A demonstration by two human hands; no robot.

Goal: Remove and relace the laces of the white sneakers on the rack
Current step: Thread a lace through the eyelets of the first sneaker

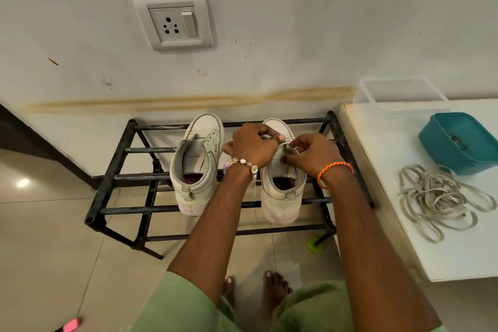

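Standing on the top bars of a black metal shoe rack (pixel 126 176) are 2 worn white sneakers, toes to the wall. The left sneaker (pixel 196 167) is unlaced. Over the right sneaker (pixel 283 197), the left hand (pixel 252 147) curls around a bit of lace and the right hand (pixel 314 155) pinches lace at an eyelet. A loose pile of pale flat laces (pixel 442 198) lies on the white table (pixel 377 170) beside a teal plastic tub (pixel 458 140).

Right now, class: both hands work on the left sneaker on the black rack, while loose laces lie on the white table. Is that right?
Not quite. The head view shows the left hand and right hand working on the right sneaker, not the left one. The black rack and the loose laces on the white table are as stated.
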